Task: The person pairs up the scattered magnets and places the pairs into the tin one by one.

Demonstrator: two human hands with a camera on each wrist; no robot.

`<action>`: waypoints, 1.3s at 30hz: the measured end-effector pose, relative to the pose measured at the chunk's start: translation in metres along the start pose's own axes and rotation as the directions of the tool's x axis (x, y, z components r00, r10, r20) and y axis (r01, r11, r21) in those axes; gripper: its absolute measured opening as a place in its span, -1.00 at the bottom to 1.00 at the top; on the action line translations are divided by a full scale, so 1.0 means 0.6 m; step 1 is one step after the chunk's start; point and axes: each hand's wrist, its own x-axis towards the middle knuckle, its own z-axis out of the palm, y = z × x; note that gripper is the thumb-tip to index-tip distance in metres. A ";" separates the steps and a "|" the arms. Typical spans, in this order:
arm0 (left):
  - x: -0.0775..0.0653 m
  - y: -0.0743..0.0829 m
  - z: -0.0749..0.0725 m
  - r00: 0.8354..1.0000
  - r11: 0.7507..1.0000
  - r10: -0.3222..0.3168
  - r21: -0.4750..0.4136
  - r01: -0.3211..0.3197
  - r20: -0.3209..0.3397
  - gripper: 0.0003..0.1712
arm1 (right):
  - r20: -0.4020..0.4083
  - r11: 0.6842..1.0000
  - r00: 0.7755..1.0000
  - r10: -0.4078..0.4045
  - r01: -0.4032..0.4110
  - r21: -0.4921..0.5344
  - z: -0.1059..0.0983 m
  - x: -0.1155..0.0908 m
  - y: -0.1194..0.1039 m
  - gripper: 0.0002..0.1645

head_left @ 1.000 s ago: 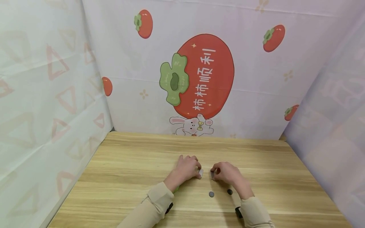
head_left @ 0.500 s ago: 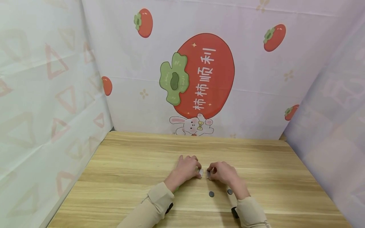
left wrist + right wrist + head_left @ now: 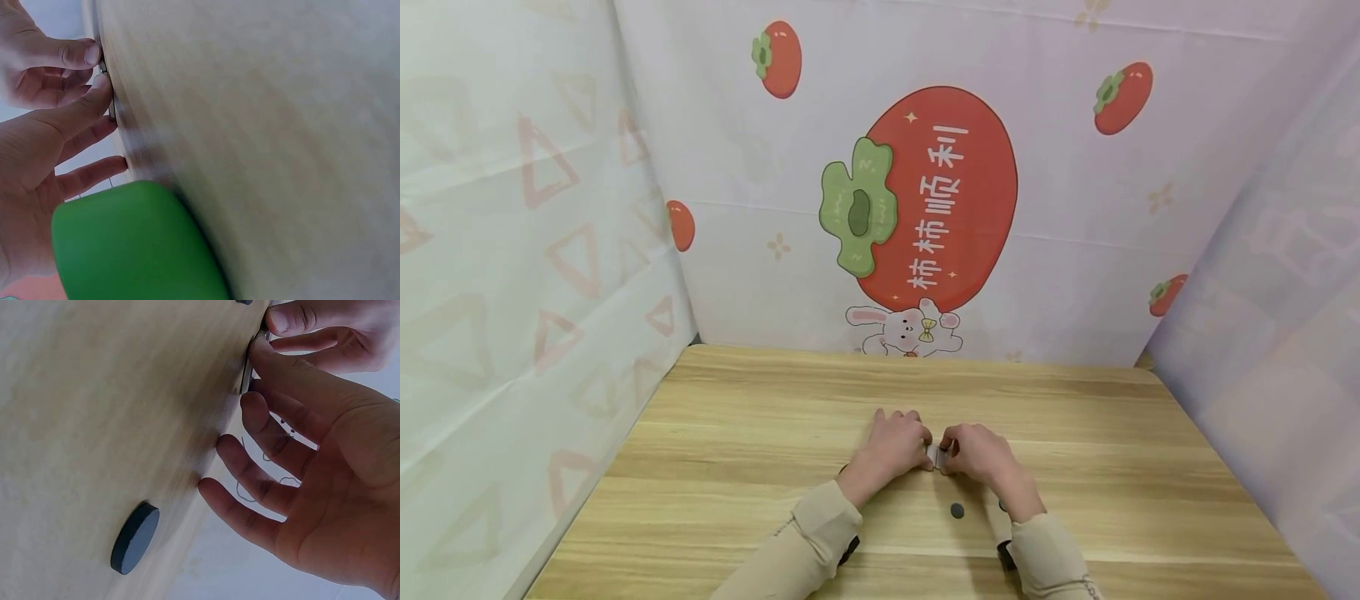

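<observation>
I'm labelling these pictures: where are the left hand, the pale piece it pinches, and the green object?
Left hand (image 3: 896,446): head view, on the back of the hand.
Pale piece (image 3: 932,455): head view, on the exposed flat face.
Green object (image 3: 134,244): left wrist view, on its smooth visible side.

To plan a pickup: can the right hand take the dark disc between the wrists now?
Probably not immediately: the disc lies uncovered nearby, but the right hand pinches a small flat piece.
</observation>
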 end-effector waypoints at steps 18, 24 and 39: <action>-0.003 0.003 0.004 1.000 0.999 -0.003 0.048 0.004 -0.006 -0.58 | 0.018 1.000 0.999 -0.026 0.026 0.009 -0.001 0.001 0.000 -0.78; -0.002 0.001 0.003 1.000 1.000 -0.007 0.029 0.007 0.000 -0.57 | 0.023 1.000 1.000 -0.015 0.014 0.015 0.001 -0.001 -0.001 -0.78; -0.008 -0.007 0.007 1.000 1.000 0.015 0.015 -0.016 0.017 -0.50 | 0.012 0.998 0.998 -0.060 0.060 0.023 0.005 -0.008 -0.001 -0.72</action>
